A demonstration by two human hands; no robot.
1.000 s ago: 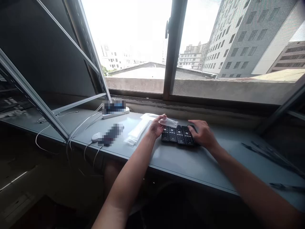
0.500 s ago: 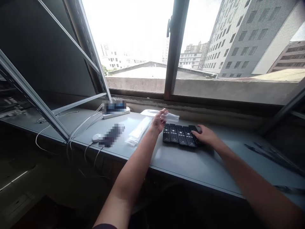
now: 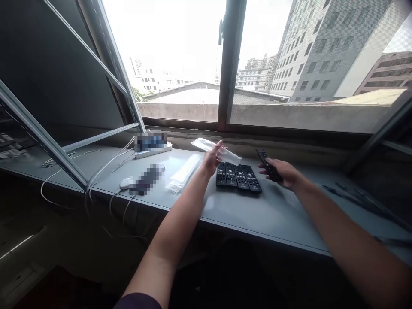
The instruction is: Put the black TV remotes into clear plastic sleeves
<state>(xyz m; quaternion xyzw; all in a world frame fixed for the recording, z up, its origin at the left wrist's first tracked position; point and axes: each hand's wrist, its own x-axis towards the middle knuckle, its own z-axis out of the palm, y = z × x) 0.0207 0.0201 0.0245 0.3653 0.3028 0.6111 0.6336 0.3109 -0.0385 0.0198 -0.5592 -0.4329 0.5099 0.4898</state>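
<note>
My left hand (image 3: 212,159) is closed on a clear plastic sleeve (image 3: 231,156), which stretches out to both sides of the fingers above the table. In my right hand (image 3: 280,171) is a black remote control (image 3: 268,164), raised off the surface with its top end pointing up and away. Between the hands, a row of several black remotes (image 3: 238,177) lies side by side, buttons up. A stack of clear plastic sleeves (image 3: 184,174) rests to the left of my left hand.
On the grey table (image 3: 257,214), a power strip (image 3: 153,152), a white round charger (image 3: 125,183) with cables and a blurred-out item (image 3: 146,180) lie left. Metal shelf posts (image 3: 41,128) rise at the left. Dark strips (image 3: 367,206) lie right. A window stands behind.
My right hand has picked up the rightmost remote from the row and lifted it. The sleeve in my left hand has turned and now shows more of its length.
</note>
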